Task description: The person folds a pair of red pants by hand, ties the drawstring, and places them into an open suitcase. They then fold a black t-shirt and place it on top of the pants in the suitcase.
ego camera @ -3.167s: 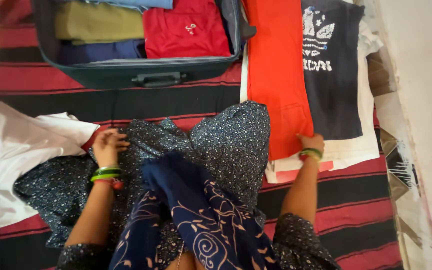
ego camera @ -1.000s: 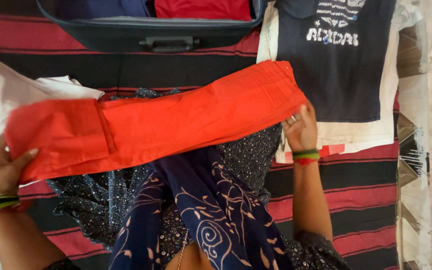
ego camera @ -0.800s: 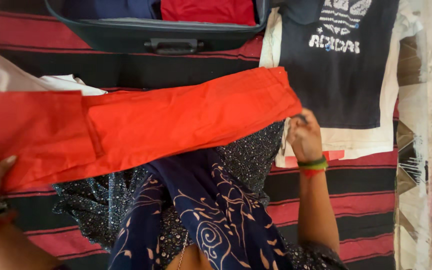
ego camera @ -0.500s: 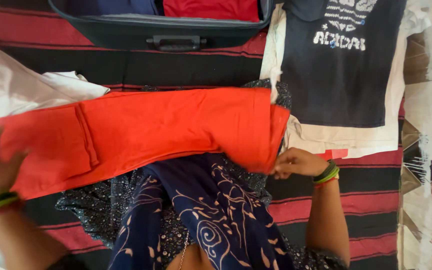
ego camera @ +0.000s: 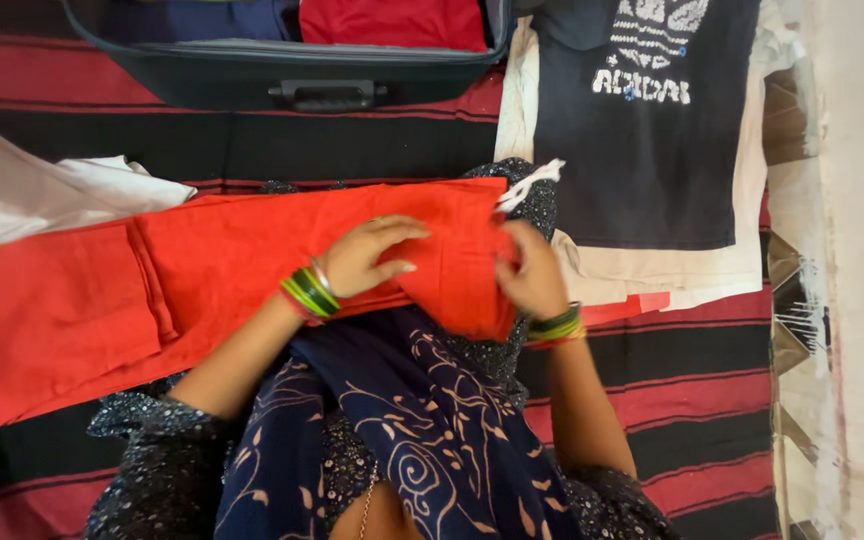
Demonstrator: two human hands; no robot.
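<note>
Seen from the head camera: orange garment (ego camera: 202,265) spread across the lap, below the open suitcase (ego camera: 282,75). Left hand (ego camera: 362,258) flat on the cloth, fingers (ego camera: 397,232) open; right hand (ego camera: 530,275) with fingers closed on the folded right end.

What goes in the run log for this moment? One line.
left hand: flat on orange garment | right hand: gripping its end | suitcase: open

No packages, signs or screens; small white tag (ego camera: 530,184) at orange garment's (ego camera: 232,270) right end.
</note>
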